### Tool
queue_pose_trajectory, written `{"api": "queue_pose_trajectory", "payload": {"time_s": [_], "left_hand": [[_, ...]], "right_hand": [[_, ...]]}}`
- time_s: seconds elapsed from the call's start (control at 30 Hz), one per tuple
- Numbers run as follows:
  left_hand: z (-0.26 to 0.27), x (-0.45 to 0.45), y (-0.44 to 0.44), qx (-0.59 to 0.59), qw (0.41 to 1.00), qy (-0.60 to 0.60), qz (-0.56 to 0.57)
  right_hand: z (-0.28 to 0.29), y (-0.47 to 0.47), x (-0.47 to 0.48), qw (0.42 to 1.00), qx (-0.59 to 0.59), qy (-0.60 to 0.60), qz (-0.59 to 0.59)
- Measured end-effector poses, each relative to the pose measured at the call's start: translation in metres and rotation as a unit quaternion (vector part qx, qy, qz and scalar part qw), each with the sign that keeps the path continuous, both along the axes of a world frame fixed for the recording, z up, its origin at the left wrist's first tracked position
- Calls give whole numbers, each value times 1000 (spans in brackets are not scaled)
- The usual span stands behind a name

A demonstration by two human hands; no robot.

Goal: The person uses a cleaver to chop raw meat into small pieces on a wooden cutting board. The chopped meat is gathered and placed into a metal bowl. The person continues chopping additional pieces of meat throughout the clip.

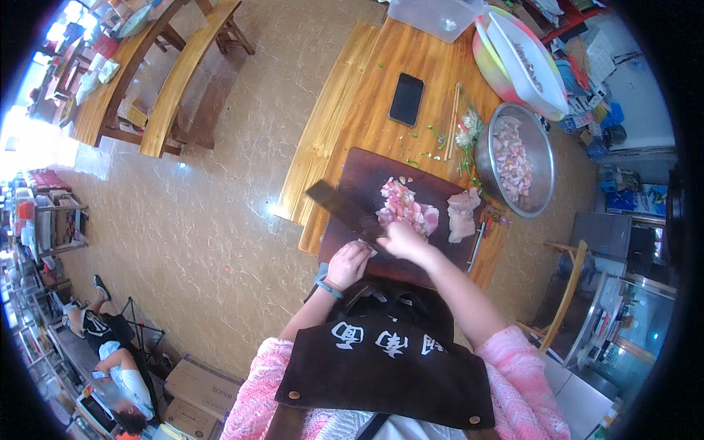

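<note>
My right hand grips a broad, dark cleaver, its blurred blade stretching up and left over the brown cutting board. Below the blade, my left hand has curled fingers on a small pale piece of meat at the board's near left. A heap of chopped pink raw meat lies just beyond my right hand. To its right rests a larger uncut pale slab. A steel bowl beside the board's far right corner holds many cut meat pieces.
On the wooden table lie a black phone, chopsticks and vegetable scraps. Plastic basins and a clear bin stand at the far end. A bench runs along the left. A seated person is at lower left.
</note>
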State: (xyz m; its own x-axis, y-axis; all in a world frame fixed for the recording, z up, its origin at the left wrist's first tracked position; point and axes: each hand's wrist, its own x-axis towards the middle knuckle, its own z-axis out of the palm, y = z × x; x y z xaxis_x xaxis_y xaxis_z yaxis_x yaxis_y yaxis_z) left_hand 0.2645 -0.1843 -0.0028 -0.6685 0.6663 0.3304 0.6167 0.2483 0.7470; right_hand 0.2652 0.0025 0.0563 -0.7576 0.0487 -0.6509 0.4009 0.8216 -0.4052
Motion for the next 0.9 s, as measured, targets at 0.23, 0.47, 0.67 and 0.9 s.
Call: {"api": "queue_pose_trajectory", "payload": {"time_s": [0.23,0.47,0.67,0.9], "left_hand": [[-10,5,-5,10,1000,4,-10],[-16,6,-11,-17,1000,12,-7],[-17,11,-10,-32,999,-14,10],[-7,3,-6,25,999,-13,29]], "right_hand": [[51,12,76,989,99,103,-48],[88,-21,100,992,120,-23,30],[34,-42,61,995,88,39,8],[7,39,27,984,-72,-126,-103]]}}
